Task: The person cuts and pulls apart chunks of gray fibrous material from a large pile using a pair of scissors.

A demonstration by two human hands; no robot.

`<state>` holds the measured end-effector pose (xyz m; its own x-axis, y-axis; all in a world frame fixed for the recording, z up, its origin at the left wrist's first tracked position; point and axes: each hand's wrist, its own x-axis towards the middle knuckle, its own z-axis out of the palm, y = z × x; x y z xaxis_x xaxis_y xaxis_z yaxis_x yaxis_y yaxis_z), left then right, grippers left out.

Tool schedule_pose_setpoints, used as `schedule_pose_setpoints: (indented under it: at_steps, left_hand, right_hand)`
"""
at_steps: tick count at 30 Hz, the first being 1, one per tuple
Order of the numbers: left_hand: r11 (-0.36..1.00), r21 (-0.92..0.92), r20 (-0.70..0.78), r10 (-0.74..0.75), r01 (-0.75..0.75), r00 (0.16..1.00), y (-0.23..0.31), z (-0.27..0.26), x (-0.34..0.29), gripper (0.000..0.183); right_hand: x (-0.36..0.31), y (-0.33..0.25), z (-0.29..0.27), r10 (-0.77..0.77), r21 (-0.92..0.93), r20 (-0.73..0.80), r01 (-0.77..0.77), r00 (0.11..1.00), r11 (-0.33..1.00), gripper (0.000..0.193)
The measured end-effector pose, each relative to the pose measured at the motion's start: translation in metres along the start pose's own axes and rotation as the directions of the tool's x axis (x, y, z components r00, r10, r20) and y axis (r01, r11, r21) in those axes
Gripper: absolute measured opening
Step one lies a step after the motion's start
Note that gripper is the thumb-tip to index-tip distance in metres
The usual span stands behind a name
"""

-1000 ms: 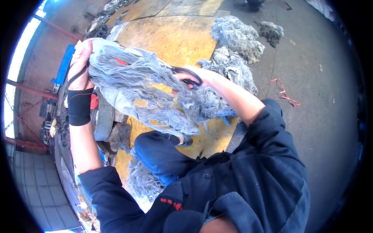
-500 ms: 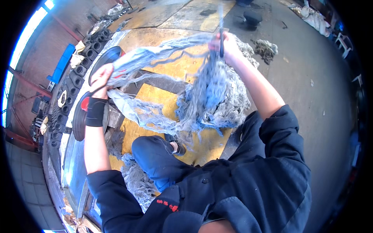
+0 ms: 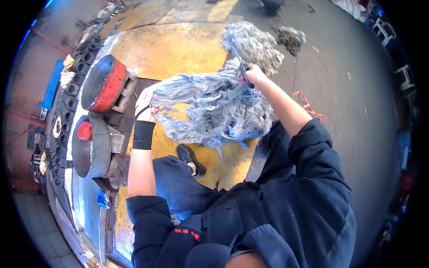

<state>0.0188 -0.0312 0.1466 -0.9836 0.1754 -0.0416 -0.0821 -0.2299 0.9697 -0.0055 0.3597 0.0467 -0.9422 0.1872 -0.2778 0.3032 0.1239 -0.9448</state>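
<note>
A tangled bundle of grey-blue fibre [image 3: 214, 107] stretches between my hands, above the yellow floor board. My left hand [image 3: 145, 105], with a black wrist wrap, is closed on the strands at the bundle's left end. My right hand [image 3: 254, 77] grips the dark handle of a knife [image 3: 243, 69] at the bundle's upper right. Its blade is thin and blurred and points up and to the left. Just beyond it lies a heap of paler grey fibre [image 3: 254, 42]. Whether the blade touches the strands I cannot tell.
To the left stand a red-sided drum [image 3: 107, 85] and a dark round tub [image 3: 100, 154] with a red cup [image 3: 84, 131] in it. Several black rings [image 3: 71, 90] line the wall side. A dark fibre clump [image 3: 289, 39] and red strapping [image 3: 308, 105] lie on the floor.
My left hand has come inward and right, and the strands that hung in a wide loop are gathered closer together. My right hand is lower, and the knife now tilts left. The view has shifted.
</note>
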Motion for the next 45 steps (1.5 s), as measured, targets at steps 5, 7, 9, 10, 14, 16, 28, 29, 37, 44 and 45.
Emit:
schedule_pose_setpoints:
  at_steps: [5, 7, 9, 10, 14, 16, 28, 29, 37, 44, 45]
  left_hand:
    - [0.985, -0.151, 0.043, -0.08, 0.086, 0.996, -0.058, 0.009, 0.023, 0.019]
    - [0.98, -0.169, 0.073, -0.097, 0.108, 0.993, -0.07, 0.013, 0.032, 0.018]
    - [0.976, -0.179, 0.106, -0.104, 0.122, 0.989, -0.076, 0.019, 0.034, 0.018]
    - [0.972, -0.191, 0.117, -0.114, 0.135, 0.987, -0.077, 0.017, 0.033, 0.018]
    - [0.966, -0.236, 0.057, -0.094, 0.105, 0.994, -0.09, 0.029, 0.031, 0.021]
    - [0.96, -0.262, 0.048, -0.094, 0.104, 0.994, -0.095, 0.025, 0.031, 0.022]
    - [0.983, -0.156, 0.105, -0.081, 0.097, 0.991, -0.084, 0.011, 0.039, 0.022]
    - [0.985, -0.15, 0.093, -0.076, 0.089, 0.993, -0.083, 0.011, 0.039, 0.022]
    - [0.971, -0.228, 0.096, -0.045, 0.066, 0.994, -0.079, 0.003, 0.039, 0.018]
    - [0.962, -0.241, 0.083, -0.111, 0.128, 0.99, -0.069, -0.004, 0.038, 0.013]
    - [0.969, -0.205, 0.092, -0.122, 0.139, 0.988, -0.071, -0.007, 0.04, 0.012]
  right_hand:
    - [-0.01, 0.056, 0.022, 0.091, -0.398, -0.169, -0.153, 0.981, 0.905, 0.019]
    - [-0.007, 0.055, 0.028, -0.032, -0.566, -0.137, -0.052, 0.99, 0.823, 0.027]
    - [-0.01, 0.039, 0.042, -0.014, -0.382, -0.115, -0.031, 0.993, 0.924, 0.029]
    - [-0.017, 0.026, 0.046, -0.048, -0.352, 0.016, 0.05, 0.999, 0.935, 0.036]
    - [-0.028, -0.013, 0.073, -0.021, 0.056, 0.149, 0.012, 0.989, 0.998, 0.052]
    - [-0.033, -0.031, 0.077, -0.097, 0.022, 0.192, 0.095, 0.977, 0.995, 0.053]
    - [-0.024, -0.026, 0.09, -0.149, 0.142, 0.447, 0.095, 0.882, 0.985, 0.02]
    - [-0.025, -0.026, 0.09, -0.175, 0.159, 0.475, 0.111, 0.862, 0.981, 0.019]
    - [-0.026, -0.029, 0.089, -0.249, -0.287, 0.468, 0.413, 0.848, 0.865, 0.028]
    - [-0.022, -0.035, 0.081, -0.167, -0.275, 0.398, 0.291, 0.902, 0.916, 0.022]
    - [-0.016, -0.033, 0.077, -0.174, -0.244, 0.377, 0.279, 0.91, 0.929, 0.017]
